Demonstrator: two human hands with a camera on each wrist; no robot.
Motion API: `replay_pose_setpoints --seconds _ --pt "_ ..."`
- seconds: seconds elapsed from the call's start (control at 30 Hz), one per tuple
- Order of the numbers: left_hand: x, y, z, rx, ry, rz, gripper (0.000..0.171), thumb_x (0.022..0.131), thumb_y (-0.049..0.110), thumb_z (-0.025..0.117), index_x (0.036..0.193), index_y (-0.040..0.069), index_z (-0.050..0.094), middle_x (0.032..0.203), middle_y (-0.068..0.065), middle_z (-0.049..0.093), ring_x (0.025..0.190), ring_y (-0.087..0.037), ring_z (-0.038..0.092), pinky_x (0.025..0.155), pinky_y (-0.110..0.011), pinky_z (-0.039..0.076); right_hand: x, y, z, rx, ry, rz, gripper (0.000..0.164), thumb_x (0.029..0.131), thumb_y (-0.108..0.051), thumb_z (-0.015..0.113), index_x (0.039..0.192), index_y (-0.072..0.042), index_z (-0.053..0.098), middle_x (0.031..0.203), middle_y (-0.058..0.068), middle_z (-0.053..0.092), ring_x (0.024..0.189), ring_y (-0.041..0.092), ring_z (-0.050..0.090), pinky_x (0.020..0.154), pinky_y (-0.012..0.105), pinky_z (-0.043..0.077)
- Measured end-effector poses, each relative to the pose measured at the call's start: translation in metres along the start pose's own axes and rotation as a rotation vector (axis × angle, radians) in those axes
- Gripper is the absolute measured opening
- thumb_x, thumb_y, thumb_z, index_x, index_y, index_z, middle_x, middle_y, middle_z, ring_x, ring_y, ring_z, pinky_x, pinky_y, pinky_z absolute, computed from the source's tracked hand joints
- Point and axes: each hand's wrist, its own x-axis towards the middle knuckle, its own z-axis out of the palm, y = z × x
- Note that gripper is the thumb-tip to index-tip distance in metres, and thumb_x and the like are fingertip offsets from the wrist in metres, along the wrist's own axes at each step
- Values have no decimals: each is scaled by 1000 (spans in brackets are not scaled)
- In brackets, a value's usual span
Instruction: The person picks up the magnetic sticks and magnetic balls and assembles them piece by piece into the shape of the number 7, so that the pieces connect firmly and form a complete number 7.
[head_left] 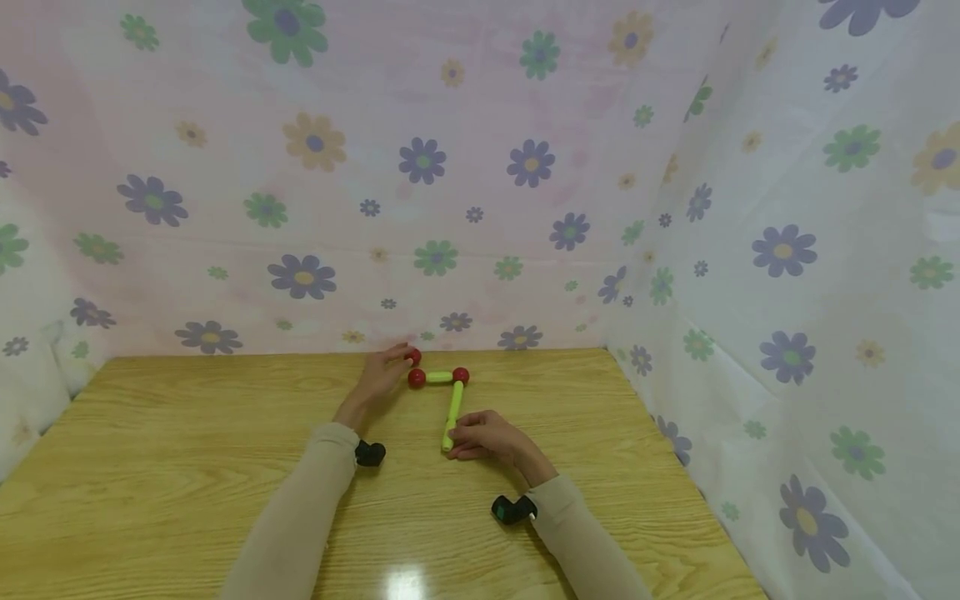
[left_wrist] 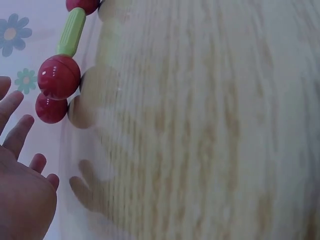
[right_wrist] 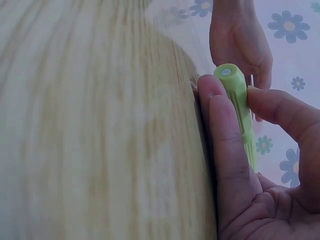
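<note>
My right hand (head_left: 491, 437) pinches the near end of a green magnetic rod (head_left: 455, 402) between thumb and fingers; a metal tip (right_wrist: 226, 72) shows at that end in the right wrist view. At its far end the rod meets a red ball (head_left: 461, 376). From there a shorter green rod (head_left: 438, 377) runs left to a second red ball (head_left: 417, 378). Another red ball (head_left: 415, 357) lies just behind that one, with my left hand (head_left: 380, 373) right at it. In the left wrist view the left fingers (left_wrist: 19, 134) are extended and spread.
A wood-grain table (head_left: 202, 483) lies under both hands, its back edge close behind the red balls. Flower-printed cloth (head_left: 480, 242) hangs along the back and sides. Each wrist wears a small black device (head_left: 513, 509).
</note>
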Motion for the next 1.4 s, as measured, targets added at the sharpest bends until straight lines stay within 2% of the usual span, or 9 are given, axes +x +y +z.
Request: replay_pose_setpoints --seconds 0.07,0.17,0.33,0.43,0.63,0.8,1.03,1.4 --pt "0 0 1 26 -5 1 41 103 3 55 139 -15 52 154 -32 38 148 -47 30 124 -58 23 0 0 0 1 0 -2 33 100 -18 66 123 5 60 93 11 75 84 16 75 73 23 62" --pt "0 1 2 84 -27 -33 43 104 8 54 143 -11 51 159 -28 34 151 -49 20 125 -62 16 0 1 1 1 0 -5 31 100 -17 66 122 5 60 93 11 75 84 16 75 73 23 62" --pt "0 4 3 237 -90 -96 46 105 22 53 146 -1 53 165 -20 27 151 -53 7 120 -69 7 1 2 0 -9 3 -12 29 100 -17 65 120 4 61 93 11 75 84 16 75 74 23 62" --pt "1 4 3 318 -121 -115 48 105 26 52 148 4 52 166 -17 25 151 -52 8 119 -72 9 1 3 0 -14 5 -15 29 100 -17 65 119 4 61 93 11 75 84 17 75 74 24 62" --pt "0 5 4 394 -150 -118 52 106 28 52 152 6 47 166 -17 26 149 -56 11 116 -75 14 1 3 1 -10 5 -14 30 100 -17 65 121 5 60 94 12 75 85 17 75 74 24 62" --pt "-2 5 3 402 -128 -91 53 105 29 54 152 4 47 162 -20 34 147 -57 15 114 -75 16 0 2 1 -6 7 -20 32 100 -16 65 123 6 59 97 13 74 84 17 75 74 24 63" --pt "-7 6 -2 393 -63 -87 54 102 29 54 151 5 49 154 -26 41 142 -58 22 111 -74 19 -1 1 2 4 8 -15 31 100 -14 65 124 6 59 94 11 74 83 15 75 72 23 62" --pt "-5 -2 -5 339 27 -80 44 103 15 51 145 0 54 151 -26 44 141 -52 27 114 -71 21 0 1 2 0 12 -9 28 100 -15 65 120 4 61 91 10 75 82 15 75 72 22 62"
